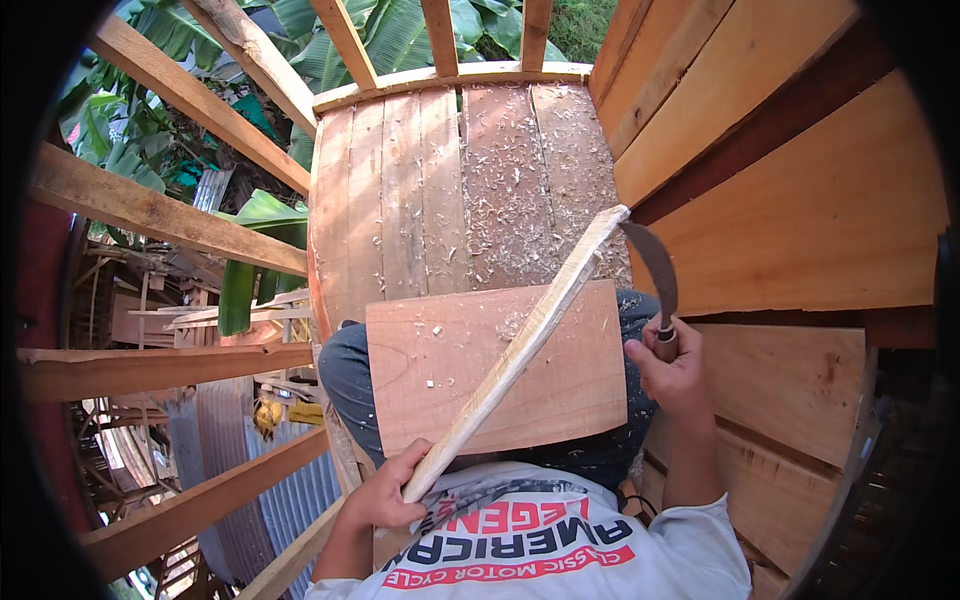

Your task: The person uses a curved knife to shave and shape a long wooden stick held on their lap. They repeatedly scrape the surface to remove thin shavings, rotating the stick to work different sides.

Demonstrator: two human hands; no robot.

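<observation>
A long, pale stick of shaved wood (520, 350) slants from lower left to upper right above my lap. My left hand (385, 490) is closed round its near end. In my right hand (675, 370) is the short handle of a sickle (655, 262) with a dark curved blade. The blade's tip meets or passes just behind the stick's far end; which of the two I cannot tell. Under the stick, a flat rectangular wooden board (570, 400) lies across my thighs, with a few small wood chips on it.
Curled shavings cover much of the plank floor (400, 200) ahead. Wooden rails (190, 205) fence the left side, with banana leaves (370, 50) and corrugated metal sheets (225, 430) beyond. A plank wall (790, 200) rises close on the right, near the sickle.
</observation>
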